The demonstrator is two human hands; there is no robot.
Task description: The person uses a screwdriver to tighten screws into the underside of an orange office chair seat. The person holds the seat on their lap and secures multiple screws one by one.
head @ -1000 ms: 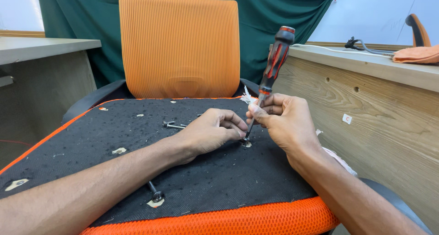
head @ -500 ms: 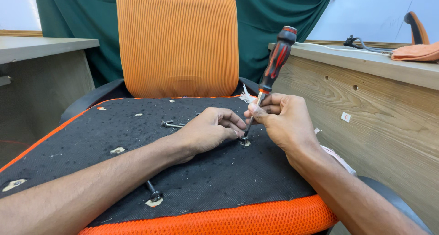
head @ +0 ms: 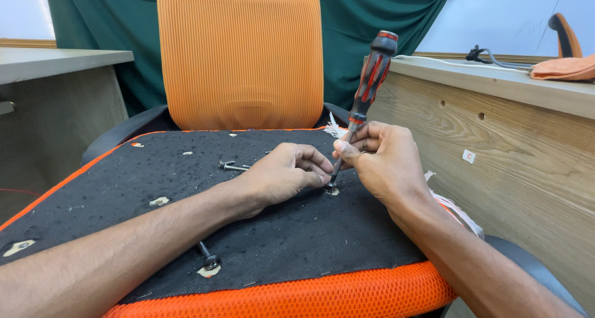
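Centre frame, both hands work one screw [head: 332,190] on the black seat underside [head: 297,231].
Right hand [head: 384,163] pinches the screwdriver [head: 365,98] shaft, unchanged from before; left hand [head: 279,177], fingers curled, steadies its tip.

A single camera sits on the person's head and looks forward and slightly down, close over the work. Both forearms enter from the near edge, and the left hand [head: 282,175] and right hand [head: 381,163] meet just right of centre. The black underside of a chair seat [head: 155,188] fills the near and middle ground, its orange backrest [head: 238,58] upright at the far side. A wooden desk [head: 496,144] runs along the right; another desk, probably similar, shows only partly at far left.
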